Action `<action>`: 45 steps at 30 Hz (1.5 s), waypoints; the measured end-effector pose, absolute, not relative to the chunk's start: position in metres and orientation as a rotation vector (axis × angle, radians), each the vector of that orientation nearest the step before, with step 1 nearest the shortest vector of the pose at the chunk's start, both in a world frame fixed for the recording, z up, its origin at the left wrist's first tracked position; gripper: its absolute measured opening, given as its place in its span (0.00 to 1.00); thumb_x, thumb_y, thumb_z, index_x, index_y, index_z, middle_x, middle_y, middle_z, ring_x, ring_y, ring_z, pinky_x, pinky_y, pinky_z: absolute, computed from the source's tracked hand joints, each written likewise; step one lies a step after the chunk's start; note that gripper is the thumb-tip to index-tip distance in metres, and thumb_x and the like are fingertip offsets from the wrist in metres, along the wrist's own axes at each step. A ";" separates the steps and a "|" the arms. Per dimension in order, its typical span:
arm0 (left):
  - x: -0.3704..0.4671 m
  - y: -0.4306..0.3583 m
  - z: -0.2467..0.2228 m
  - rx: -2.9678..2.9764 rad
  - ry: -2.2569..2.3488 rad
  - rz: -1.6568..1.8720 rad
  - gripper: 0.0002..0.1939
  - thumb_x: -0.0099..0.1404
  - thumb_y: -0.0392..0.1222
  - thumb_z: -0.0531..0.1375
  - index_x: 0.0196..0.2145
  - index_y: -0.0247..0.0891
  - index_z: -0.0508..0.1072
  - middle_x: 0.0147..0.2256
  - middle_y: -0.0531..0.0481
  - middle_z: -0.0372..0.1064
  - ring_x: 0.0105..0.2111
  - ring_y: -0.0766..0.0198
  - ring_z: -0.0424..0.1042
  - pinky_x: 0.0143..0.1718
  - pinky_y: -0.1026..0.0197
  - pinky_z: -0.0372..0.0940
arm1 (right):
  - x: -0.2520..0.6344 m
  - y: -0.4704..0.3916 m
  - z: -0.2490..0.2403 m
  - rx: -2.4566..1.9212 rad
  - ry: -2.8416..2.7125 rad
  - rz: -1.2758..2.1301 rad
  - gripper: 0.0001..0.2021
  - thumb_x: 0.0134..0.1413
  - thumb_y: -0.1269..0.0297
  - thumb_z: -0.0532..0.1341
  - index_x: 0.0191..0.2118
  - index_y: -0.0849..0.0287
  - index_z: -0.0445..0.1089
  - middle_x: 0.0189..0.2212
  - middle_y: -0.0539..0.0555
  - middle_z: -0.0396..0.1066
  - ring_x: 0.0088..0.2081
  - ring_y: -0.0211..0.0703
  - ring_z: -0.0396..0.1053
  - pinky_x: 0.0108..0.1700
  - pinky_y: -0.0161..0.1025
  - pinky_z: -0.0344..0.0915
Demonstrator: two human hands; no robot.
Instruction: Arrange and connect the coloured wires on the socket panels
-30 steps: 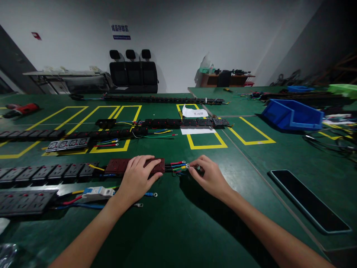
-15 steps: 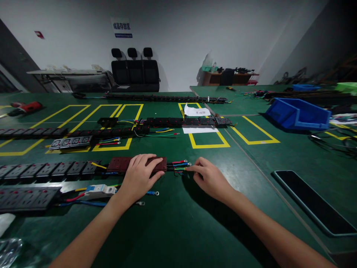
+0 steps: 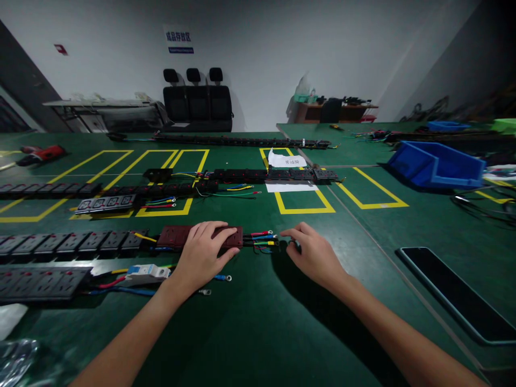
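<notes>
A dark red socket block [image 3: 172, 235] lies in line with a row of black sockets [image 3: 83, 244]. My left hand [image 3: 207, 250] lies over its right half, fingers across the top and thumb along the near side, gripping it. From the block's right end come short wires [image 3: 262, 237] in red, blue and yellow-green, with ring terminals on their tips. Just right of those tips is my right hand [image 3: 312, 250], its index finger stretched and a gap between finger and thumb. Nothing shows in that hand.
Nearer lies another socket strip [image 3: 44, 282] with a white breaker [image 3: 148, 273] and loose wire ends. Further back are more socket strips [image 3: 242, 175], a paper label [image 3: 287, 159] and yellow tape outlines. A blue bin [image 3: 437, 166] and a phone [image 3: 457, 293] are on the right.
My right hand has drawn back to the right from the yellow-green wire, and its finger and thumb have parted. My left hand stays on the dark red socket block.
</notes>
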State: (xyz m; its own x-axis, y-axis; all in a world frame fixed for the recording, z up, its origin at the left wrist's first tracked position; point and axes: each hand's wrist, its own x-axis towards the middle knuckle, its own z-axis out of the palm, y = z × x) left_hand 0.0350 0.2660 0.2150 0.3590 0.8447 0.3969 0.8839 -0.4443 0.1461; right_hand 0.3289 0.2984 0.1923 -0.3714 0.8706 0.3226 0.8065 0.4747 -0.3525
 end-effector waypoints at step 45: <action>0.035 0.264 0.216 -2.537 -1.609 -0.632 0.22 0.66 0.46 0.68 0.56 0.42 0.72 0.54 0.42 0.68 0.55 0.47 0.67 0.57 0.41 0.63 | 0.325 0.291 0.191 -1.275 -2.383 0.319 0.20 0.64 0.71 0.53 0.57 0.57 0.72 0.38 0.56 0.68 0.34 0.46 0.70 0.37 0.43 0.64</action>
State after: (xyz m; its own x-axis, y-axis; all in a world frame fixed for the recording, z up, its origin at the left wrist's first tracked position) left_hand 0.0352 0.2644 0.2156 0.3664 0.8504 0.3776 0.8799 -0.4486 0.1565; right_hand 0.3253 0.2913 0.1911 -0.4928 0.8328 0.2522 0.7372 0.5536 -0.3874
